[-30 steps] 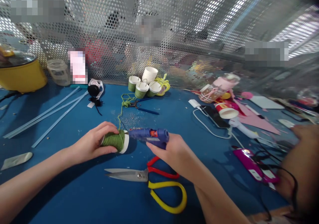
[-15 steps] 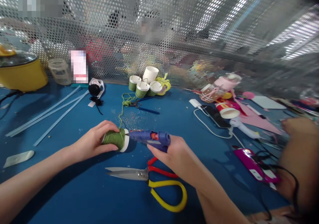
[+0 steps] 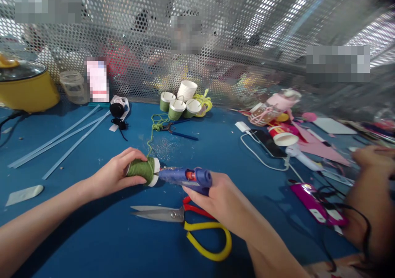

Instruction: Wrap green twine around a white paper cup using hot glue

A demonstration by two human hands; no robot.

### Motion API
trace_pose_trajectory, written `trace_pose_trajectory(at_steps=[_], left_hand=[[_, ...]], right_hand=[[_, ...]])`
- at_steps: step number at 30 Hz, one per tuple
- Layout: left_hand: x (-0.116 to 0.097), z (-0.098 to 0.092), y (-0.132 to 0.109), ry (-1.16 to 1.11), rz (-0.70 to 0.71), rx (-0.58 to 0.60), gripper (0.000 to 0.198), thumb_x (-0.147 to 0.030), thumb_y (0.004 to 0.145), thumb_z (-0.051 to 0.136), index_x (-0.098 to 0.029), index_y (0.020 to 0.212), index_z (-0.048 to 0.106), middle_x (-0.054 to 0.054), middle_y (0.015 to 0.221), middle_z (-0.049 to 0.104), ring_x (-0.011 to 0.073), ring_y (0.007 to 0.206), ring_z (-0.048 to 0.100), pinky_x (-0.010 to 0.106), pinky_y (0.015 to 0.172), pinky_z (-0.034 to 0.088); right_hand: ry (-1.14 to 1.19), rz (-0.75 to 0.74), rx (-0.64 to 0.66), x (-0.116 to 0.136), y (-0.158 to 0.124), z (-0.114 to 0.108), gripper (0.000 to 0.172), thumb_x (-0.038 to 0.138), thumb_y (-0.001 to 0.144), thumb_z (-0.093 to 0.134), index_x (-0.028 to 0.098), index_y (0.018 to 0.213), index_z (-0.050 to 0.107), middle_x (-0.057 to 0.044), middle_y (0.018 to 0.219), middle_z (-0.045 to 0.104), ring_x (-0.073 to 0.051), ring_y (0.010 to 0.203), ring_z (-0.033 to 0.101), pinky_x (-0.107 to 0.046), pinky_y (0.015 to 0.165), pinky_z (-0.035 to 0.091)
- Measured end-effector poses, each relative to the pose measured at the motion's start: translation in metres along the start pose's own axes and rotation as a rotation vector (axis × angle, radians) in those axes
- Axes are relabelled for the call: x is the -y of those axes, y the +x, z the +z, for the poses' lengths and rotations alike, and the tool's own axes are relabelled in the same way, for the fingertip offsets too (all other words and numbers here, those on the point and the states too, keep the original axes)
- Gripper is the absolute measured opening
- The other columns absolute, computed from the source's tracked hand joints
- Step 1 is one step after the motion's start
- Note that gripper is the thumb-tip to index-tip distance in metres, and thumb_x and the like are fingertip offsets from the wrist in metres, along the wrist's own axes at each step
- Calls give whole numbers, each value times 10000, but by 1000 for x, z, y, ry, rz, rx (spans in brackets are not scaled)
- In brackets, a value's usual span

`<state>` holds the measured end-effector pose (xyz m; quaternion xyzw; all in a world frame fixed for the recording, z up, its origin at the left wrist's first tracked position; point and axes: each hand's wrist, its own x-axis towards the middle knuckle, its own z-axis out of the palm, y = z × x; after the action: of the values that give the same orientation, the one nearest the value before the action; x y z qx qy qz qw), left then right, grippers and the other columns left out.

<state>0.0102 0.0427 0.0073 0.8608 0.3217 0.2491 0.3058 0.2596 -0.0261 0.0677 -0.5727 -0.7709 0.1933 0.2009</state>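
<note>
My left hand [image 3: 121, 171] is closed around a small paper cup wrapped in green yarn [image 3: 142, 171], tipped on its side with its white rim facing right. From the cup a strand of green yarn [image 3: 151, 142] runs back to a loose tangle. My right hand [image 3: 210, 195] grips a blue hot glue gun [image 3: 185, 176], its nozzle pointing left at the cup's rim. Whether the nozzle touches the rim I cannot tell. Below the glue gun lie big scissors [image 3: 173, 214] with one red and one yellow handle, blades slightly apart.
At the back stand several green-wrapped cups [image 3: 177, 110] beside pliers [image 3: 179, 134]. Clear glue sticks [image 3: 58, 140] lie left, near a yellow pot [image 3: 27, 90]. On the right are a phone [image 3: 268, 143] with a cable, a purple power strip [image 3: 317, 204] and another person's arm [image 3: 370, 187].
The glue gun's nozzle has dipped slightly along the cup's rim, and the cup has turned a little. The other person's hand on the right has shifted.
</note>
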Motion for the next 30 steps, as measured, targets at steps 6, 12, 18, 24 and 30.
trace_pose_trajectory(at_steps=[6,12,18,24,30], left_hand=[[0,-1,-1,5,-5,3,304,-339,827,573,-211,1071,446,67,1093,529,215,1004,523,345,867,425],[-1,0,0,-7,20,-12,310,-333,818,585,-205,1064,447,76,1081,536,219,999,528,348,858,431],[-2,1,-1,-22,29,-20,302,-332,814,588,-206,1060,466,81,1091,533,224,1014,527,342,866,433],[-3,1,-2,-31,32,-9,292,-319,817,587,-205,1057,468,85,1093,522,223,1014,525,347,872,433],[-3,1,-1,-16,26,-15,289,-318,816,589,-209,1055,467,82,1102,518,221,1020,525,338,869,434]], right_hand=[[-8,7,11,1,0,0,114,179,758,564,180,645,553,8,613,636,-123,532,557,-214,516,432],[-14,-5,-82,1,5,0,110,189,743,570,174,634,568,1,574,632,-129,504,570,-211,495,445],[-8,48,-119,-3,15,3,148,214,736,569,180,592,571,-10,537,628,-139,480,570,-217,468,439],[-30,119,-62,-6,23,6,162,245,739,552,171,595,565,-16,552,620,-151,512,589,-221,480,433],[45,163,-6,-6,25,7,206,274,743,554,187,563,505,16,447,531,-133,433,538,-214,407,388]])
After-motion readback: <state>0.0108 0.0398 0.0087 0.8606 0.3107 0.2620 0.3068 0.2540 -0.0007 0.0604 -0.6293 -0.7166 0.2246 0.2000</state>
